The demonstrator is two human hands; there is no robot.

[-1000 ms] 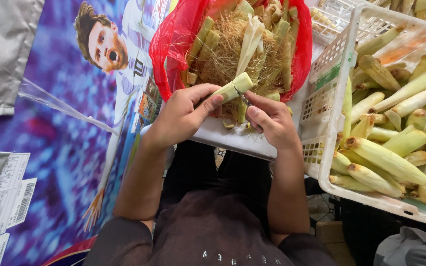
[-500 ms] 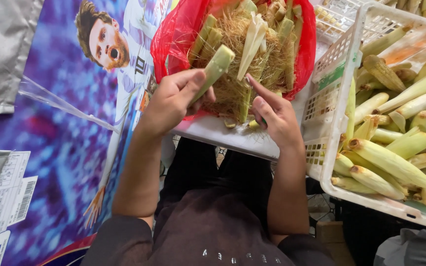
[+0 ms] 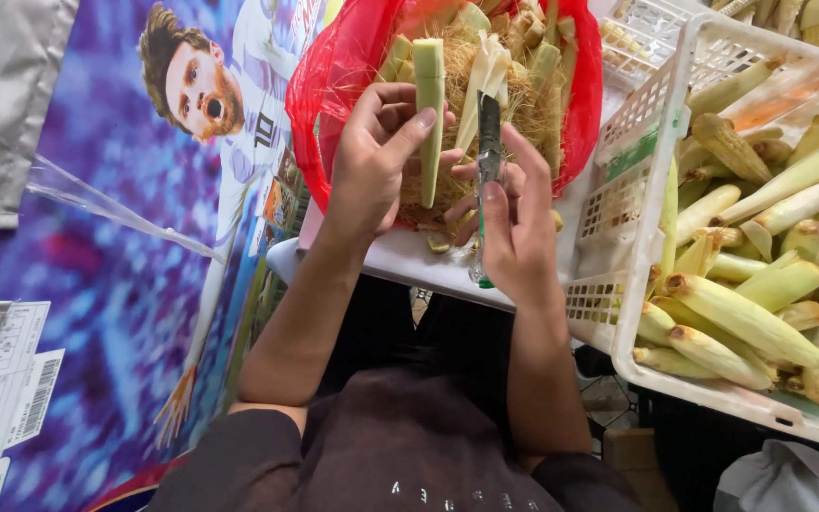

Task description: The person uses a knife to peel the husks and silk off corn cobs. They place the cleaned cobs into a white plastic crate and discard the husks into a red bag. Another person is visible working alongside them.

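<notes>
My left hand (image 3: 376, 152) grips a half-stripped corn ear (image 3: 428, 114), my right hand (image 3: 514, 223) clasps the knife (image 3: 487, 161); husks fill the red bag (image 3: 334, 85), many unpeeled ears wait in the basket (image 3: 618, 313).

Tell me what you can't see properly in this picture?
- Head view: the knife blade is thin and blurred; its edge cannot be made out.
- The red bag bottom is hidden by husks and both hands.
- The basket of corn is cut off by the right edge.
- The right hand palm faces away.
</notes>
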